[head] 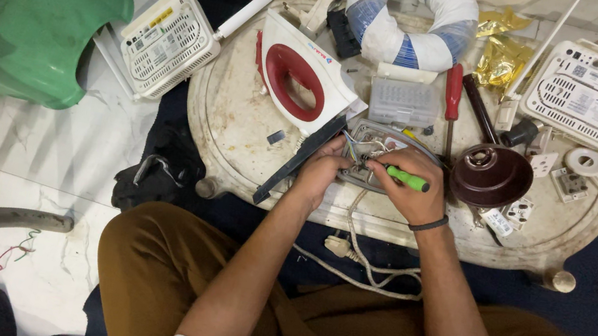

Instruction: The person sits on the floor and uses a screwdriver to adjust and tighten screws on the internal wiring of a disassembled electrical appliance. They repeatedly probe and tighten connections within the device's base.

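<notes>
While left hand (322, 170) steadies iron base (374, 156), right hand (412, 186) grips green screwdriver (407, 179); gold foil packet (502, 56) behind.

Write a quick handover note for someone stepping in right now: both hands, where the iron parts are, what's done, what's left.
Left hand: steadies the iron base plate on the round table.
Right hand: holds a green-handled screwdriver, tip at the plate's wiring.
Iron's white and red top cover lies off, beside the plate; the cord hangs toward the lap.
Done: cover removed.
Left: wiring work, likely, then refitting the cover.
</notes>
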